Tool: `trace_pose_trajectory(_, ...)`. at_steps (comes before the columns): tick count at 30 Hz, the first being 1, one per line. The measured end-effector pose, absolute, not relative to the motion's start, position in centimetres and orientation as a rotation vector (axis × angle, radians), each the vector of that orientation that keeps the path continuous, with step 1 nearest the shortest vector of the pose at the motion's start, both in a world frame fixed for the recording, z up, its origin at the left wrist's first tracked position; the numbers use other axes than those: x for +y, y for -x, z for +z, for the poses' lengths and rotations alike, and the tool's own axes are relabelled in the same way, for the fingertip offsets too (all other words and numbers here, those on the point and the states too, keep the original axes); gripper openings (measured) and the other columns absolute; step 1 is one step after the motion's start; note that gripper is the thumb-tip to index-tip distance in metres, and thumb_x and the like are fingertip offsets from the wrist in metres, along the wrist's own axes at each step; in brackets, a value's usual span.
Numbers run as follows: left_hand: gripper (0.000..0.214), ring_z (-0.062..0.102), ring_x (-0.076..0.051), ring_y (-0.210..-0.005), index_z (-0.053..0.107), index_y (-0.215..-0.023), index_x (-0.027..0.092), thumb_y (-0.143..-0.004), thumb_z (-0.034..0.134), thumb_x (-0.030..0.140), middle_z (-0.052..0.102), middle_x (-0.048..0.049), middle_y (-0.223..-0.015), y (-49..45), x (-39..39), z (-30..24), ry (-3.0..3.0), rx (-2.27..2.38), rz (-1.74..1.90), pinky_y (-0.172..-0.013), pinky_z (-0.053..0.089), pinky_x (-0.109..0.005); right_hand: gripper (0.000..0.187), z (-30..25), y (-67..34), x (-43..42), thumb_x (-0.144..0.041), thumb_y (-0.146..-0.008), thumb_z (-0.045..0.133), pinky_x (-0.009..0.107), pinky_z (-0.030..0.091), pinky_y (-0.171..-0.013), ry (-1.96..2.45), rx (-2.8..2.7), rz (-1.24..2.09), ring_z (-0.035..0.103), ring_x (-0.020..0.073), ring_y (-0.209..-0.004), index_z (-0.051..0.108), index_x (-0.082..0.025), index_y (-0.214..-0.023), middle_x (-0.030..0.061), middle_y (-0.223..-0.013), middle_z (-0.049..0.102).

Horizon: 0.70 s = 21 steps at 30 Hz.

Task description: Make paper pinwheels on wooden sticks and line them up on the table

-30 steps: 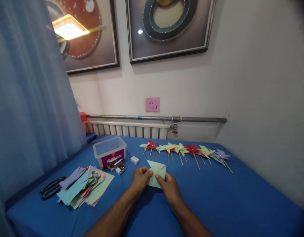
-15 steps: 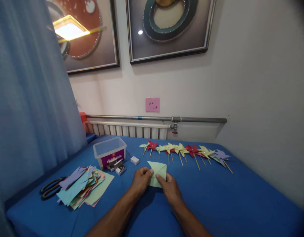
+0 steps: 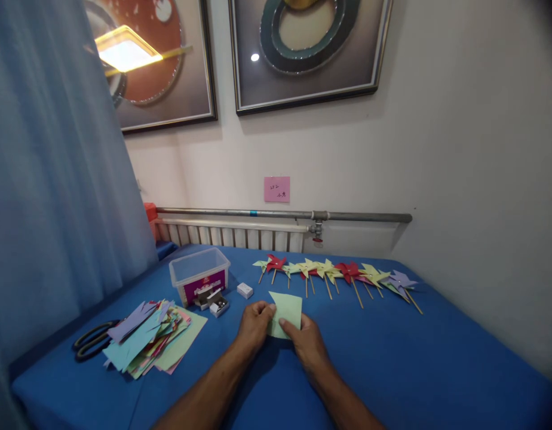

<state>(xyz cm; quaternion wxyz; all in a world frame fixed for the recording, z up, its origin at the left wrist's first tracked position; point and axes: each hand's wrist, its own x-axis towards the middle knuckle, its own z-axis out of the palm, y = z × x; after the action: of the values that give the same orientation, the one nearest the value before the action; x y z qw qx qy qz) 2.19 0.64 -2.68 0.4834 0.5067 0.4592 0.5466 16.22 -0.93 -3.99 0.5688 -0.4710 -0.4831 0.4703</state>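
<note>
A pale green paper square [image 3: 288, 310] with a slanting, pointed top edge is held up between both hands, just above the blue-covered table. My left hand [image 3: 255, 322] pinches its left side, thumb on the near face. On the right side, my right hand [image 3: 305, 339] grips the paper, its thumb pressed low on the front. The fingers behind the sheet are hidden. Beyond the hands, a row of paper pinwheels [image 3: 325, 270] on thin sticks lies across the table, in red, yellow, green and purple. A small white box [image 3: 245, 291] lies near my left hand.
To the left lie a pile of cut coloured paper [image 3: 146, 337] and black-handled scissors [image 3: 93, 340]. Behind them stands a clear plastic tub [image 3: 199, 275], with an opened small box [image 3: 219, 304] of metal pieces before it. A blue curtain [image 3: 56, 179] hangs at left; a radiator [image 3: 231, 236] runs along the wall.
The diagonal edge near the green paper's upper right corner no longer shows; its face looks flat now. My right thumb has shifted slightly left. Everything else stays put.
</note>
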Motion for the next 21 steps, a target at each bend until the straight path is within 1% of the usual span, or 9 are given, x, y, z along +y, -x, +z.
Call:
trace_pose_trajectory(2,0.051,0.036,-0.008,-0.048,0.052,-0.063,0.019,-0.07,0.072,0.065,0.043,0.006,-0.053,-2.3,0.6,-2.8,-1.22,1.099,1.324,-0.049,0.028,-0.023,0.044,-4.1,-16.3,-0.9,-0.045,-0.067,0.079,0.039,0.06,-0.077,1.094,-1.128,1.12,0.077,0.0321,-0.086,0.079,-0.017,-0.1,0.0097,-0.094,0.083)
trace_pose_trajectory(5,0.051,0.036,-0.009,-0.049,0.052,-0.063,0.019,-0.072,0.071,0.065,0.042,0.0061,-0.052,-2.2,0.7,-3.0,-1.251,1.098,1.309,-0.049,0.028,-0.024,0.045,-4.2,-16.4,-0.9,-0.049,-0.066,0.081,0.038,0.06,-0.076,1.09,-1.113,1.12,0.077,0.0321,-0.086,0.079,-0.017,-0.098,0.0092,-0.093,0.083)
trace_pose_trajectory(10,0.047,0.039,-0.011,-0.053,0.056,-0.065,0.017,-0.078,0.065,0.062,0.046,0.0041,-0.056,-1.9,0.5,-2.9,-1.404,1.172,1.274,-0.052,0.028,-0.024,0.055,-4.0,-16.5,-1.1,-0.059,-0.07,0.08,0.036,0.06,-0.071,1.021,-1.038,1.18,0.077,0.0309,-0.083,0.077,-0.015,-0.103,0.0101,-0.092,0.083)
trace_pose_trajectory(14,0.045,0.039,-0.012,-0.055,0.054,-0.065,0.019,-0.081,0.059,0.06,0.044,0.004,-0.057,-2.0,0.2,-2.6,-1.506,1.226,1.247,-0.053,0.028,-0.025,0.055,-4.1,-16.4,-0.9,-0.058,-0.065,0.083,0.037,0.06,-0.07,1.011,-0.983,1.239,0.077,0.0293,-0.074,0.077,-0.015,-0.099,0.0089,-0.083,0.082)
trace_pose_trajectory(18,0.045,0.038,-0.012,-0.056,0.048,-0.064,0.021,-0.084,0.053,0.061,0.04,0.0042,-0.057,-2.0,-0.1,-2.3,-1.549,1.271,1.228,-0.054,0.027,-0.026,0.051,-4.5,-16.4,-0.5,-0.057,-0.064,0.083,0.036,0.06,-0.067,1.089,-1.038,1.2,0.077,0.031,-0.076,0.078,-0.015,-0.092,0.0093,-0.079,0.081)
trace_pose_trajectory(21,0.044,0.039,-0.013,-0.058,0.05,-0.066,0.021,-0.088,0.05,0.058,0.042,0.0035,-0.059,-1.6,-0.4,-1.7,-1.591,1.27,1.206,-0.055,0.027,-0.027,0.049,-4.8,-16.5,-0.2,-0.057,-0.065,0.081,0.036,0.06,-0.066,1.12,-1.029,1.176,0.077,0.0317,-0.078,0.078,-0.015,-0.092,0.0096,-0.08,0.082)
